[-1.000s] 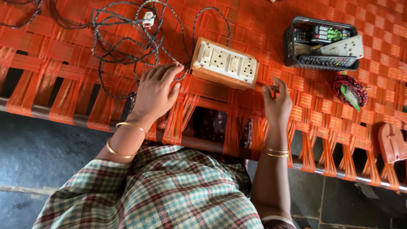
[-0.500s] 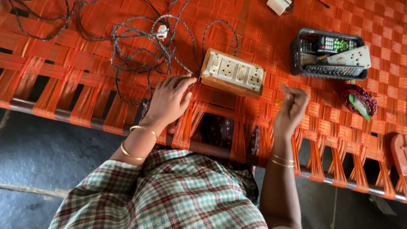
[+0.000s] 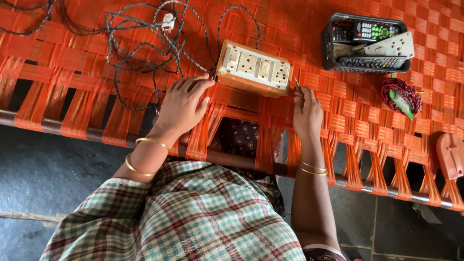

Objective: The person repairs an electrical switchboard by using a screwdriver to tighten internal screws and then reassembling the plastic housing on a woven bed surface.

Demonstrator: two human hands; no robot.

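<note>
Left hand: your left hand [image 3: 182, 104] lies palm down on the orange woven bed [image 3: 348, 111], fingers together and flat, not closed on anything; the fingertips [image 3: 205, 82] touch the near left corner of the socket box.
Right hand: your right hand [image 3: 306, 108] is closed, thumb and forefinger pinched on a thin metal tool [image 3: 297, 87] that points up past the fingertips; its tip sits just beside the right end of the box.
Socket box: the wooden extension box [image 3: 254, 71] with its pale faceplate rests flat on the webbing, between your two hands and just beyond both sets of fingers.
Cord: the dark twisted cable [image 3: 140, 46] lies in loose tangled loops beyond and to the left of your left fingertips, with a white plug [image 3: 167, 21] at the far side of the tangle.
Off to the right: a black basket [image 3: 333, 62] of remote controls sits well beyond your right fingers; a red and black wire coil [image 3: 398, 93] lies to their right.
Step in hand: by my reading, you are steadying the box and bringing the tool to its right end.
Next move: it calls for firm pressure from the left fingers so the box does not slide on the webbing, and a careful aim of the tip; whether it meets a screw or a seam I cannot tell.
</note>
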